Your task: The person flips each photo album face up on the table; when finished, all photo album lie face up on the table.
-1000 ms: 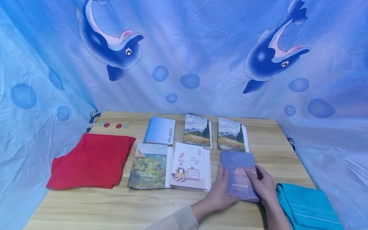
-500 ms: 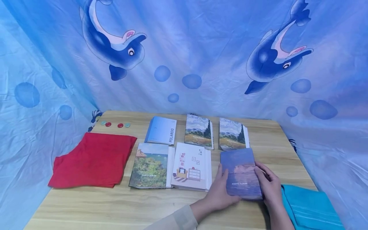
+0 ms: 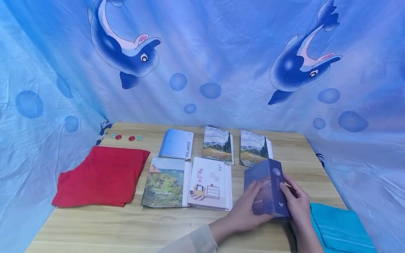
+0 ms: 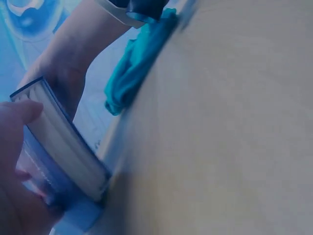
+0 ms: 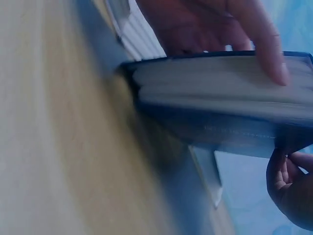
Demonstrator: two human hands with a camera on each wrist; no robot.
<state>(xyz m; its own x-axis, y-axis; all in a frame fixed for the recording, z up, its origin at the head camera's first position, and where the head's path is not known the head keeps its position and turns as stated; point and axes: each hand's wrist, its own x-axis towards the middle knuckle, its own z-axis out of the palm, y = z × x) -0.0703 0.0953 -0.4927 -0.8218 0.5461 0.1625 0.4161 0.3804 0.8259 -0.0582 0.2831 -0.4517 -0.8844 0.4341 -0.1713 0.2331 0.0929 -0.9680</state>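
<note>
Both hands hold a blue-purple photo album [image 3: 276, 188], tilted up on edge so its spine faces up and right in the head view. My left hand [image 3: 245, 212] grips its cover from the left. In the left wrist view, that thumb [image 4: 30, 111] lies across the page edges [image 4: 68, 142]. Along the spine side, my right hand [image 3: 297, 200] pinches the album; its fingers [image 5: 281, 178] show below the cover in the right wrist view. To the left lies a white album with an armchair drawing [image 3: 205, 186]. Behind stands an album with a field painting [image 3: 254, 147].
A green landscape album [image 3: 164, 184], a blue Polaroid album [image 3: 177, 142] and another field-painting album [image 3: 217, 142] lie on the wooden table [image 3: 126, 228]. Red cloth [image 3: 101, 177] sits at left, teal cloth [image 3: 341, 226] at right. Several small red and green discs [image 3: 131, 138] lie back left.
The blue-purple album has turned from cover-up to tilted, so its spine now shows. My left hand has shifted slightly right with its fingers further over the cover; the other albums stay put.
</note>
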